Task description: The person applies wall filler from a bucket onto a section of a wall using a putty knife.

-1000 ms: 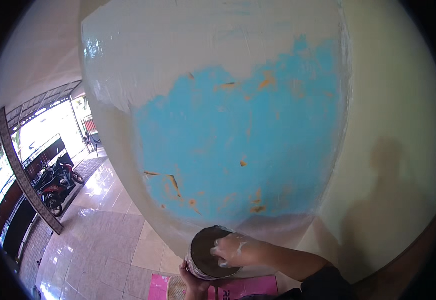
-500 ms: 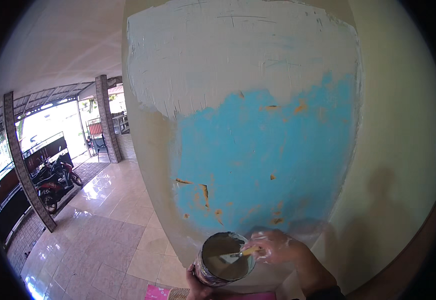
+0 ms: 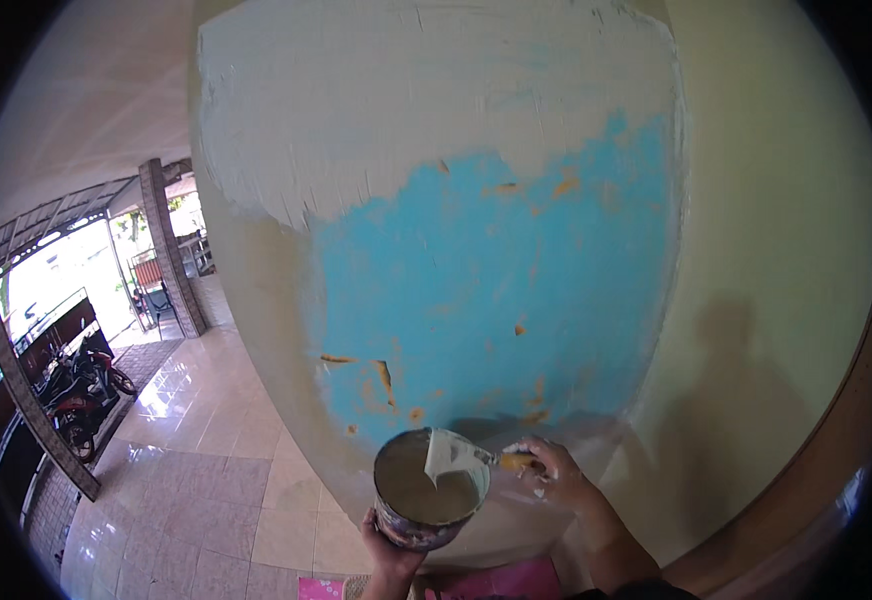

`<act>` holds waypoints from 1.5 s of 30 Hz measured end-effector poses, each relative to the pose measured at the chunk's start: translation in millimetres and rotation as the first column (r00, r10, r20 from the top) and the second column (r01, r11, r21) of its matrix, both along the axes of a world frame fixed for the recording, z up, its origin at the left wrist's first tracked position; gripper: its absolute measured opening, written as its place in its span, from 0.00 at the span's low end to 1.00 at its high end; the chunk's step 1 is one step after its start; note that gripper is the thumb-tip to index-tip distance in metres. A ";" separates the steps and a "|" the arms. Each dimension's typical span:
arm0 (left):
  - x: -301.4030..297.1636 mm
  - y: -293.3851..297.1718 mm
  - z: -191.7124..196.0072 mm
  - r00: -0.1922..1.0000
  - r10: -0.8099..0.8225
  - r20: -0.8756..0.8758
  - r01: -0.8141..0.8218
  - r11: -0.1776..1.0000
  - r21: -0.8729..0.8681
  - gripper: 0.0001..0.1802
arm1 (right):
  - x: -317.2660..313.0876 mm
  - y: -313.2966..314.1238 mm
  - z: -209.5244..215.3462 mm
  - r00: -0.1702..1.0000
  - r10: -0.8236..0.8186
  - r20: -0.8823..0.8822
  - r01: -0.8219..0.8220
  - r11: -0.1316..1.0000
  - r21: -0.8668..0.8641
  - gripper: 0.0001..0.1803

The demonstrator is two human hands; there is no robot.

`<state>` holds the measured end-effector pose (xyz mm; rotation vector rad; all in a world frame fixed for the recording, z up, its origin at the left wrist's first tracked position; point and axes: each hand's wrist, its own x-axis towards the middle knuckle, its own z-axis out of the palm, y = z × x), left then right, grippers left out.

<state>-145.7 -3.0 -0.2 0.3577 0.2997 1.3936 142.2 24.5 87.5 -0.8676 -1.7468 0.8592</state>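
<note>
crosswise over the bucket [image 3: 406,530], the scraper [image 3: 464,455], white-coated blade [image 3: 443,453] leftward

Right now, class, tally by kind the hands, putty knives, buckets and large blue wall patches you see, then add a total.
Hands (left hand, right hand): 2
Putty knife: 1
Bucket: 1
Large blue wall patch: 1
Total: 5

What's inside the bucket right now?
The bucket holds greyish-brown paste, with pale residue up its inner wall. The right hand holds a coated scraper across the opening. The paste hides the bottom and its own depth.
</note>
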 end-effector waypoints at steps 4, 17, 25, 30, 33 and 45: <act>0.4 11.9 1.4 0.966 -0.029 0.258 0.033 0.999 -0.013 0.37 | -6.1 1.2 -4.1 0.988 0.078 -0.134 -0.089 0.993 -0.072 0.25; 5.9 -2.4 19.7 0.979 -0.007 0.206 0.008 1.000 -0.003 0.34 | -9.3 -6.4 16.0 0.963 -0.133 0.236 0.060 0.954 0.292 0.30; 23.3 -3.6 16.2 0.972 0.005 0.234 0.001 1.000 -0.025 0.34 | 16.3 -7.1 40.9 0.926 -0.139 0.351 -0.031 0.899 0.438 0.23; 32.0 -0.5 9.4 0.966 0.013 0.260 -0.003 0.999 -0.037 0.35 | 16.8 -20.0 69.3 0.898 -0.079 0.432 -0.003 0.982 0.187 0.19; 41.2 2.9 8.5 0.983 0.014 0.184 -0.005 0.999 -0.052 0.35 | 24.9 -22.0 74.6 0.851 -0.125 0.510 0.048 0.986 0.160 0.16; 76.3 6.9 9.7 0.945 -0.008 0.328 0.010 1.000 -0.004 0.35 | 84.5 26.4 55.1 0.962 -0.260 -0.087 0.274 0.917 0.291 0.21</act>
